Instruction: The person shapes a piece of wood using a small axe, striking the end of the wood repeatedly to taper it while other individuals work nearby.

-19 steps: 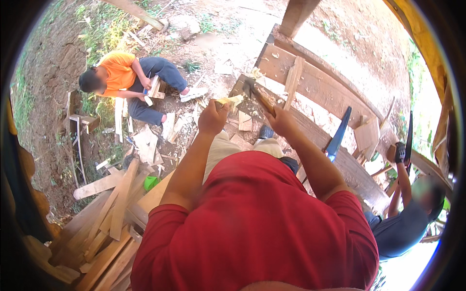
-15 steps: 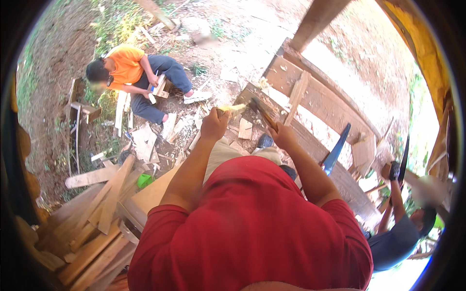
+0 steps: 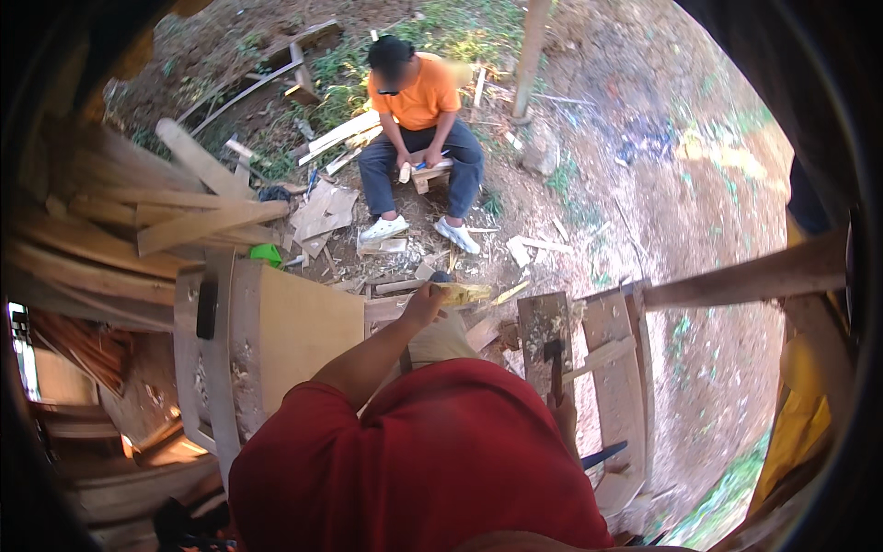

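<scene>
In front of me my left hand point(image 3: 425, 304) is closed around a pale yellow piece of wood point(image 3: 467, 294), whose free end points right. My right hand point(image 3: 564, 414) grips a tool with a wooden handle and a dark metal head point(image 3: 553, 350); whether it is a hatchet or a hammer I cannot tell. That head is over a weathered plank point(image 3: 544, 317) strewn with shavings, apart from the yellow wood. Part of the right hand and most of its forearm are hidden behind my red shirt. A yellow sliver point(image 3: 510, 293) shows just beyond the held piece.
Ahead sits a person in an orange shirt point(image 3: 418, 97), holding wood. A blue saw blade point(image 3: 603, 454) lies by a plank frame point(image 3: 614, 386) at right. Stacked boards point(image 3: 101, 244), a green object point(image 3: 267, 254) and a pale panel point(image 3: 308, 322) are at left. Posts point(image 3: 529, 64) stand beyond.
My view has turned right, so the seated person now appears straight ahead. The dark-headed tool has drawn away from the yellow wood, toward my right side. The left hand keeps its hold.
</scene>
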`<action>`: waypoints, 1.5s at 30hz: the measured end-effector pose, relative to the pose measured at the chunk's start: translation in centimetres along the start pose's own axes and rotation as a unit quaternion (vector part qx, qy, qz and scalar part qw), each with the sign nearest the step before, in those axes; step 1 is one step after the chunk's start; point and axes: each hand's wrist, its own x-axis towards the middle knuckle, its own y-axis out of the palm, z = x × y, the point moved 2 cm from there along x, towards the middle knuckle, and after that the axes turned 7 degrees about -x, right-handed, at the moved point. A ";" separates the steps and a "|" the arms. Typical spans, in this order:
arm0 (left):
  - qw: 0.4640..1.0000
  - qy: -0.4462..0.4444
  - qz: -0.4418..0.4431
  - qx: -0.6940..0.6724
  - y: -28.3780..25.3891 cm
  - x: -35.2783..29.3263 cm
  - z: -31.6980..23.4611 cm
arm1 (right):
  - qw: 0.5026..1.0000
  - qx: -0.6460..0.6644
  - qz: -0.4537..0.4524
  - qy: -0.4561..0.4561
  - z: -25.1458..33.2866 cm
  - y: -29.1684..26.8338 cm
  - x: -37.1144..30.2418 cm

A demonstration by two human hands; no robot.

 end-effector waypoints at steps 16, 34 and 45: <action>0.854 0.050 -0.208 0.474 -13.5 4.1 17.2 | 0.997 0.043 0.068 0.003 -1.6 -2.9 2.6; 0.807 0.145 -0.161 0.549 -15.3 7.1 15.3 | 0.998 0.031 0.050 -0.003 -3.1 -1.6 1.9; 0.798 0.255 -0.222 0.499 -8.6 3.2 6.0 | 0.998 -0.017 0.052 -0.035 -3.0 -1.9 3.1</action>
